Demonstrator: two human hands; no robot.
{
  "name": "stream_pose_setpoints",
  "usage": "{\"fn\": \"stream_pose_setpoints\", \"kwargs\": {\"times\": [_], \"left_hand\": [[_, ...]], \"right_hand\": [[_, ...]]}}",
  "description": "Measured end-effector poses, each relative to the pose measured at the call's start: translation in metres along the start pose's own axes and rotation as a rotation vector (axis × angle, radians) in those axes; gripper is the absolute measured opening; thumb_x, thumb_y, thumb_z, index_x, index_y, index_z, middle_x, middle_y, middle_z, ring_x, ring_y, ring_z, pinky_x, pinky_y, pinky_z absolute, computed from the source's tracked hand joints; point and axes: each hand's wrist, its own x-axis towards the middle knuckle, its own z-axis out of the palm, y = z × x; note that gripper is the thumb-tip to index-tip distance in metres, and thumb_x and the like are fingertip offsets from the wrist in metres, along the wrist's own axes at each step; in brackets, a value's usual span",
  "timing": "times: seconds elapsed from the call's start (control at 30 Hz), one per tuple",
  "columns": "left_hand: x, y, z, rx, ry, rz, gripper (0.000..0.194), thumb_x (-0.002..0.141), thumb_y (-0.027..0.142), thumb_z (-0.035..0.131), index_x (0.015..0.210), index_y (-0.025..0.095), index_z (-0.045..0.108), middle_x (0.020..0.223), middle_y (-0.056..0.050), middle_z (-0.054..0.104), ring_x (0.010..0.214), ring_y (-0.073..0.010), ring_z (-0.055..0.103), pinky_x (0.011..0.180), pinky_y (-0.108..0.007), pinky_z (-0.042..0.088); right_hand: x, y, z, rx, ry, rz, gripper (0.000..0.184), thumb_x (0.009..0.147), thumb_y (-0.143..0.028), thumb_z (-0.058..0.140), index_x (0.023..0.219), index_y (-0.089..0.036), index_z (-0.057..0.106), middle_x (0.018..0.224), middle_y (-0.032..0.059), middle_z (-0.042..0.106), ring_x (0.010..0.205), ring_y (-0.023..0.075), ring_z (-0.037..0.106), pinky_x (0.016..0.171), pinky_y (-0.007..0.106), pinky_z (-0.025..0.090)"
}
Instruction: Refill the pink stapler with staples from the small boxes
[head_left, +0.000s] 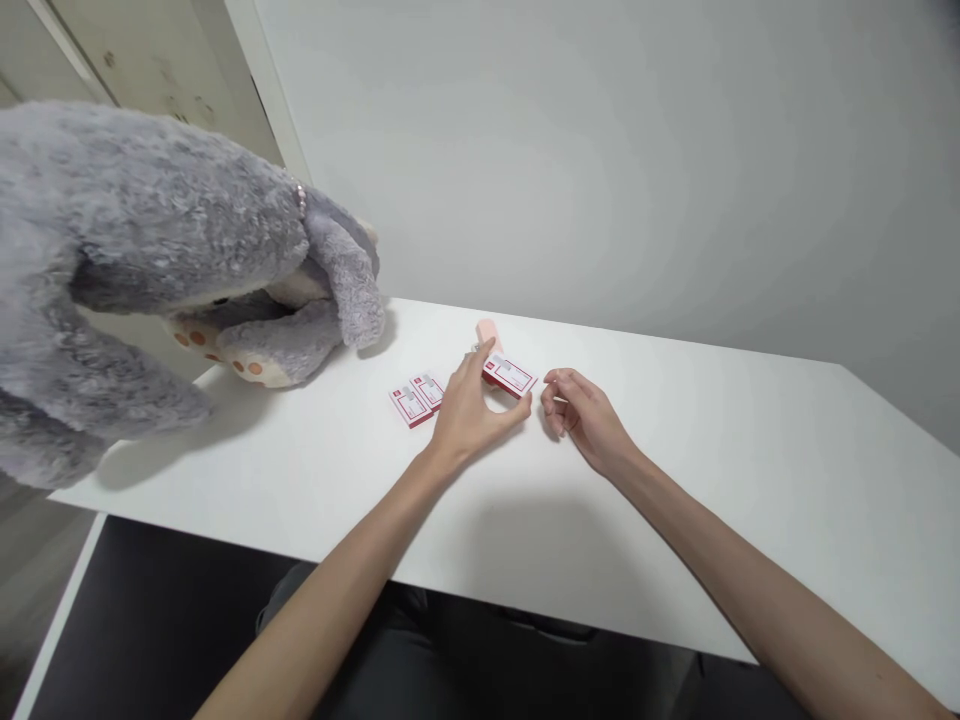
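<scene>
A small red and white box [510,375] is gripped between the thumb and fingers of my left hand [469,405], slightly tilted over the table. Just right of it, my right hand [589,415] is raised with curled fingers apart and nothing in them. Two similar red and white boxes, a nearer one [411,403] and a farther one [428,388], lie side by side on the table left of my left hand, which partly covers the farther one. Behind the held box is a pale pink object [488,333], partly hidden by my fingers; its kind is unclear.
The white table [712,480] stands against a plain pale wall [600,180]. A large grey plush toy [172,220] with long ears leans over the table's left end. Black surfaces and my legs show below the front edge.
</scene>
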Motion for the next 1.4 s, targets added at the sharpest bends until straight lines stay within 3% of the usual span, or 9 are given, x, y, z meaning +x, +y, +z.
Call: {"fn": "stream_pose_setpoints", "kwargs": {"times": [0.1, 0.27, 0.37, 0.53, 0.87, 1.03, 1.13, 1.27, 1.4], "left_hand": [[0.004, -0.005, -0.012, 0.137, 0.024, 0.061, 0.078, 0.073, 0.032, 0.091, 0.143, 0.025, 0.058, 0.124, -0.012, 0.07, 0.12, -0.036, 0.061, 0.113, -0.047, 0.039], [0.017, -0.009, -0.036, 0.492, 0.095, 0.201, 0.058, 0.079, 0.036, 0.083, 0.131, 0.021, 0.062, 0.134, -0.016, 0.064, 0.127, -0.0375, 0.056, 0.115, -0.05, 0.038], [0.02, -0.007, -0.045, 0.724, 0.046, 0.193, 0.055, 0.082, 0.035, 0.076, 0.132, 0.02, 0.059, 0.133, -0.015, 0.064, 0.124, -0.0349, 0.058, 0.113, -0.049, 0.042], [0.016, -0.005, -0.046, 0.901, -0.009, 0.159, 0.065, 0.08, 0.036, 0.071, 0.14, 0.018, 0.053, 0.13, -0.014, 0.068, 0.124, -0.0354, 0.06, 0.112, -0.05, 0.042], [0.016, -0.005, -0.044, 1.0, 0.005, 0.049, 0.07, 0.076, 0.039, 0.071, 0.139, 0.012, 0.054, 0.125, -0.019, 0.07, 0.127, -0.0409, 0.056, 0.114, -0.056, 0.041], [0.016, -0.012, -0.046, 0.944, 0.026, 0.116, 0.07, 0.074, 0.035, 0.074, 0.137, 0.015, 0.053, 0.13, -0.019, 0.067, 0.13, -0.0422, 0.054, 0.114, -0.059, 0.041], [0.015, -0.01, -0.044, 0.861, 0.032, 0.234, 0.06, 0.076, 0.026, 0.07, 0.132, 0.016, 0.054, 0.132, -0.018, 0.064, 0.128, -0.0392, 0.055, 0.11, -0.056, 0.046], [0.007, -0.002, -0.027, 0.72, -0.115, 0.443, 0.037, 0.083, 0.012, 0.057, 0.119, 0.018, 0.058, 0.125, -0.014, 0.067, 0.12, -0.0303, 0.061, 0.104, -0.047, 0.051], [-0.008, 0.003, -0.005, 0.658, -0.491, 0.479, 0.022, 0.088, 0.009, 0.05, 0.104, 0.021, 0.06, 0.097, -0.005, 0.074, 0.091, -0.022, 0.07, 0.082, -0.035, 0.054]], "right_hand": [[0.0, 0.001, -0.001, 0.017, 0.005, 0.003, 0.044, 0.087, -0.064, 0.078, 0.098, -0.024, 0.063, 0.07, -0.0053, 0.06, 0.048, 0.0095, 0.049, 0.045, 0.025, 0.038], [0.002, 0.003, -0.003, 0.017, 0.003, 0.002, 0.042, 0.089, -0.062, 0.079, 0.098, -0.024, 0.064, 0.071, -0.0049, 0.061, 0.048, 0.0095, 0.05, 0.045, 0.025, 0.039], [0.003, 0.004, -0.003, 0.019, 0.002, 0.006, 0.042, 0.088, -0.062, 0.079, 0.098, -0.023, 0.064, 0.071, -0.0046, 0.062, 0.048, 0.0094, 0.051, 0.045, 0.025, 0.039], [0.004, 0.007, -0.004, 0.03, -0.007, 0.008, 0.039, 0.09, -0.059, 0.078, 0.099, -0.023, 0.065, 0.071, -0.0046, 0.062, 0.048, 0.0093, 0.051, 0.045, 0.025, 0.039], [0.004, 0.008, -0.005, 0.021, -0.028, 0.009, 0.038, 0.092, -0.059, 0.077, 0.1, -0.023, 0.065, 0.072, -0.0044, 0.062, 0.05, 0.0097, 0.052, 0.047, 0.025, 0.041], [0.005, 0.01, -0.006, 0.019, -0.028, 0.011, 0.037, 0.094, -0.058, 0.075, 0.101, -0.023, 0.065, 0.072, -0.0046, 0.062, 0.05, 0.0097, 0.051, 0.047, 0.026, 0.04], [0.005, 0.011, -0.007, 0.011, -0.025, 0.017, 0.037, 0.093, -0.059, 0.075, 0.1, -0.024, 0.065, 0.073, -0.0045, 0.062, 0.05, 0.0099, 0.052, 0.047, 0.026, 0.04], [0.004, 0.012, -0.005, -0.024, -0.04, 0.006, 0.038, 0.093, -0.06, 0.075, 0.099, -0.024, 0.065, 0.073, -0.0039, 0.063, 0.051, 0.0102, 0.052, 0.048, 0.027, 0.04], [0.002, 0.014, 0.001, -0.125, -0.067, -0.022, 0.037, 0.093, -0.059, 0.075, 0.096, -0.024, 0.064, 0.062, -0.0056, 0.06, 0.051, 0.0117, 0.05, 0.053, 0.027, 0.04]]}}
